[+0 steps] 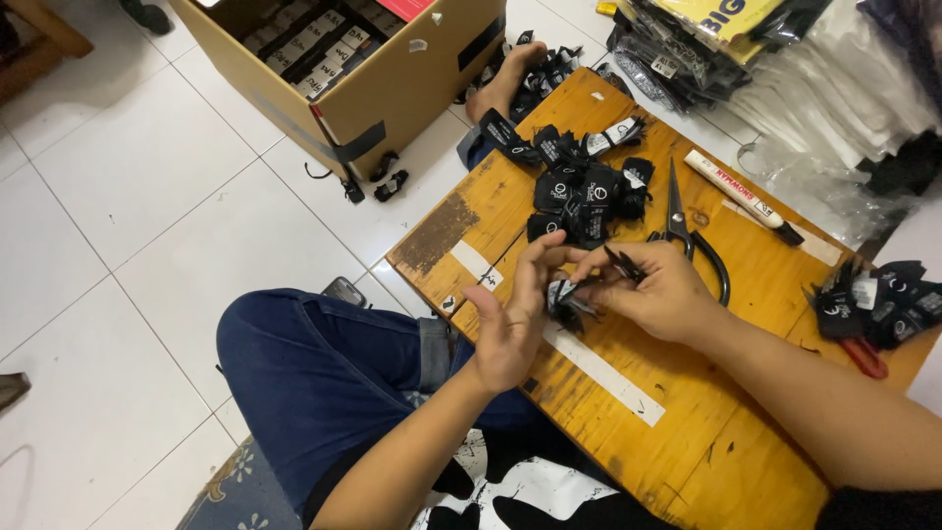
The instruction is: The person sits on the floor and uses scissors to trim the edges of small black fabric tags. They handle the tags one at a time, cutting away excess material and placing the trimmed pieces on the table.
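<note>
Both hands' fingers [549,257] pinch a black label [567,297].

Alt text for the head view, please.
Both hands, left hand and right hand, pinch a small black label over a low wooden table; a label pile, scissors and a cardboard box lie beyond.

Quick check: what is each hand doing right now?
Left hand: fingers pinching a small black fabric label.
Right hand: closed on the same label.
</note>
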